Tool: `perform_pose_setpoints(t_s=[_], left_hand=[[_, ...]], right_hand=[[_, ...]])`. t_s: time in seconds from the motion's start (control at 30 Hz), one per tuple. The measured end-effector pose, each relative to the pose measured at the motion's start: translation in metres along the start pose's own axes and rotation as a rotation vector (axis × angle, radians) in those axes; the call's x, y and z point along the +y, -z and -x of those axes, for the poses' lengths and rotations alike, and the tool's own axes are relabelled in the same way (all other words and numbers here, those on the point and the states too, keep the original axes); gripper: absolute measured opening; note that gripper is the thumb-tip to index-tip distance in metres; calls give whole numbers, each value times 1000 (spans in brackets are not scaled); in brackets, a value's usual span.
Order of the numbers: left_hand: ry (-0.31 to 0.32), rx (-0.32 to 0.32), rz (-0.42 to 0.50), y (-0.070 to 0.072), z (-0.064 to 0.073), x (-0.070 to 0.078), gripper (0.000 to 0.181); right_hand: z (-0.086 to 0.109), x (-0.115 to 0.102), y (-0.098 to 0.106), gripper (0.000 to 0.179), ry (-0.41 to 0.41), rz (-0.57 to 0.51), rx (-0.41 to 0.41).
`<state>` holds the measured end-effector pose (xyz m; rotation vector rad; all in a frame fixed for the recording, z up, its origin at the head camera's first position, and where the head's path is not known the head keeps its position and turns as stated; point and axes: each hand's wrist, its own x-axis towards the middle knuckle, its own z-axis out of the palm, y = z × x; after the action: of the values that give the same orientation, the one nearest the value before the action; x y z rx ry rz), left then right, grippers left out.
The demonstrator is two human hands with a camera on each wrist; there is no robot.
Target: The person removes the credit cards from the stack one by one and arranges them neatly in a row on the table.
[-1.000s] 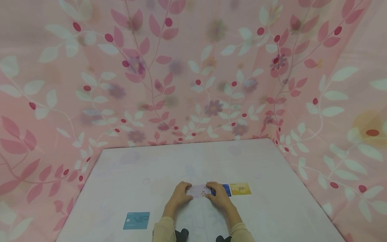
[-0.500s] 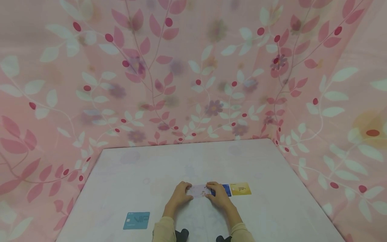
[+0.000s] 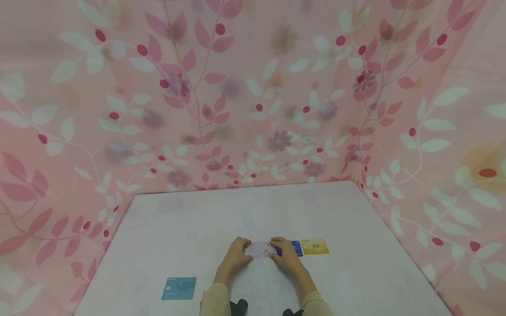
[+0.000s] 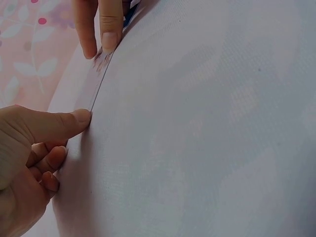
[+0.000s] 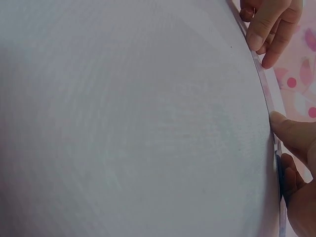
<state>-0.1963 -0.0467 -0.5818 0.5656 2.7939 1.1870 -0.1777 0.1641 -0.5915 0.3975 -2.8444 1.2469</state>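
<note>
In the head view a pale lilac card lies on the white table, in line with a blue card and a yellow card to its right. My left hand grips the lilac card's left end, thumb on the near edge and fingers on the far edge. At its right end my right hand holds it the same way, covering much of the blue card. The left wrist view shows the left thumb at the card's near edge; the right thumb touches that edge in the right wrist view.
A teal card marked VIP lies apart at the near left of the white table. Pink floral cloth stands behind the table and along both sides. Dark rounded objects show by the sleeves at the bottom edge.
</note>
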Motion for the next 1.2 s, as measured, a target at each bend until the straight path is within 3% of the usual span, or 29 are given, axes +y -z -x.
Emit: perform_pose_setpoints(t_s=[0.27, 0.53, 0.93, 1.2], left_hand=[[-5, -6, 14, 2, 1, 2, 47], [23, 52, 72, 5, 5, 3, 48], [-2, 241, 105, 19, 34, -7, 39], [50, 338, 63, 35, 59, -17, 38]], right_hand=[[2, -4, 4, 39, -57, -118, 110], [5, -5, 14, 36, 10, -77, 210], [19, -9, 11, 36, -21, -101, 187], [29, -25, -2, 33, 34, -122, 167]])
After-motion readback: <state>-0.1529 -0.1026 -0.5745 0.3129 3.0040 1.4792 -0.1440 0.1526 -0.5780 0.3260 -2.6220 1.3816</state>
